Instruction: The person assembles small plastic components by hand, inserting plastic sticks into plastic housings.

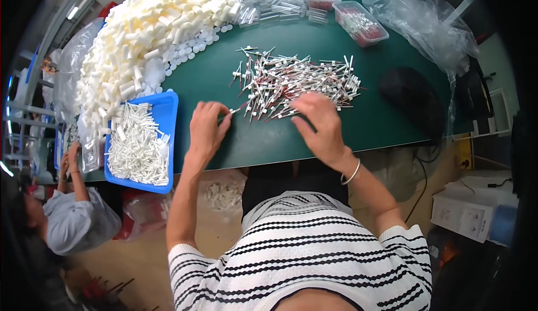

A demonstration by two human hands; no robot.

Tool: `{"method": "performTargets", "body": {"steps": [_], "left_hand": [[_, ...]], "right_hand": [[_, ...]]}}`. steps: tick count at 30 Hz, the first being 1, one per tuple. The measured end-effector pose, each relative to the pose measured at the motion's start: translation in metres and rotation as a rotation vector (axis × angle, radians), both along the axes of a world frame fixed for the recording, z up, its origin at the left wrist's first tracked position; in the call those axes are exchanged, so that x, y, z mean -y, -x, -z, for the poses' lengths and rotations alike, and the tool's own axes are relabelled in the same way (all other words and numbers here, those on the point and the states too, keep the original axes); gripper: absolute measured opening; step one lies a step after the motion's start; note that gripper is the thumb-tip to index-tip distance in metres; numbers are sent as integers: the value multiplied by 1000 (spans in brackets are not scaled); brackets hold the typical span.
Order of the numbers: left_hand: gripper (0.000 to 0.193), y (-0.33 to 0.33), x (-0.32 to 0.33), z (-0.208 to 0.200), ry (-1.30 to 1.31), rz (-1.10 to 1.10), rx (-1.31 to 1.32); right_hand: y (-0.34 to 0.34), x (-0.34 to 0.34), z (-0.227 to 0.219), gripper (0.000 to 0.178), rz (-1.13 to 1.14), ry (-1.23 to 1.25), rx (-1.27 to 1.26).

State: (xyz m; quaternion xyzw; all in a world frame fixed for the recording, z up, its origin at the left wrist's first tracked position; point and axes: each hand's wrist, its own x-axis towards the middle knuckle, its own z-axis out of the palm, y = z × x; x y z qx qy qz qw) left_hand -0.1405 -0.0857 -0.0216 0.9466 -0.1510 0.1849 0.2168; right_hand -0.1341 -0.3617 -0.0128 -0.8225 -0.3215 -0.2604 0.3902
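The left hand pinches 1 stick between thumb and fingertips, just off the near left side of the pile; the stick's long axis slants away and to the right, its far end toward the pile. The right hand has thumb and fingers parted, nothing plain to see between them; I cannot tell whether the fingertips touch the pile. From them the pile lies straight away, spreading to both sides; from the left fingers it lies to the right and beyond. The right hand is nearer its middle. The pile shares no axis: its pieces point every way.

Counted, near to far: 1 bracelet on the right wrist; 1 tray, blue, left of the left hand, its white tubes past counting; 1 pile on 1 green table, too tangled to count; 1 black object to its right, unclear; discs and cream cylinders, too many to count; clear tubes, overlapping; 2 tubs, both filled.
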Motion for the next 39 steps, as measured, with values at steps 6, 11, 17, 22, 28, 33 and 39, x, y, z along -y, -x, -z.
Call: {"method": "performTargets", "body": {"steps": [6, 11, 17, 22, 28, 33, 39], "left_hand": [[15, 45, 66, -9, 568, -252, 126], [21, 52, 82, 9, 461, -189, 348], [20, 47, 66, -11, 471, -153, 252], [10, -21, -49, -59, -21, -401, 204], [39, -112, -132, -26, -856, -471, -342], [35, -128, -121, -19, -801, -516, -479], [21, -29, 30, -32, 990, 60, -500]], "right_hand": [[27, -64, 11, 27, -345, -520, -788], [30, -91, 16, 38, -536, -879, -1146], [13, -88, 21, 37, -459, -981, -1140], [-12, -45, 6, 26, -422, -528, -1147], [1, -47, 11, 22, -296, -413, -1005], [8, -24, 4, 21, -282, -452, -1063], [10, -14, -20, 20, -326, -420, -890]]}}
